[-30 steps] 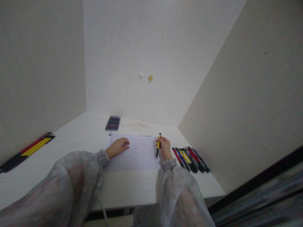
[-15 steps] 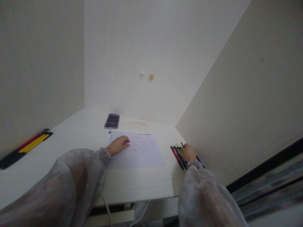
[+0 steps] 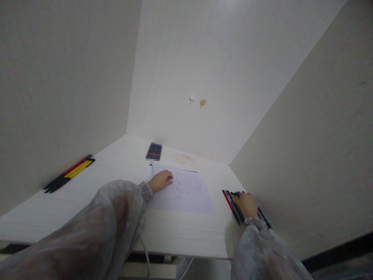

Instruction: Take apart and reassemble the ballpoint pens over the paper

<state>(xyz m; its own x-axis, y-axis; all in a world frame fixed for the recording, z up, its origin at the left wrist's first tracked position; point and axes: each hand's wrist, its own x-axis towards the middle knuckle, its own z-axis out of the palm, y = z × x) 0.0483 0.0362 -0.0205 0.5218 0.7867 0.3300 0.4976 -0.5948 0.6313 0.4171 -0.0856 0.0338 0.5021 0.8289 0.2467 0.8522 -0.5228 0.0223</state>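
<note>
My left hand [image 3: 161,181] rests on the left part of a white sheet of paper [image 3: 180,206] that bears a dense line drawing [image 3: 189,183]. Its fingers curl inward, with no object visible in them. Over a row of pens [image 3: 230,204] to the right of the sheet, my right hand [image 3: 248,205] is closed, fingers turned down. A dark pen tip [image 3: 243,192] shows at those fingertips; the rest of that pen is hidden by the hand. The row has red, dark blue, yellow and black pens side by side.
Red and yellow pens with black ends [image 3: 71,172] lie along the left wall. A dark pixelated object [image 3: 154,151] is behind the paper, near brownish marks [image 3: 185,157] on the white table [image 3: 186,237]. Walls enclose three sides; two hooks [image 3: 203,103] hang on the back one.
The view has swung, shifting everything rightward. My right hand has come down onto the pen row, and the pen that poked out of its fingers now shows less. My left hand stays on the paper.
</note>
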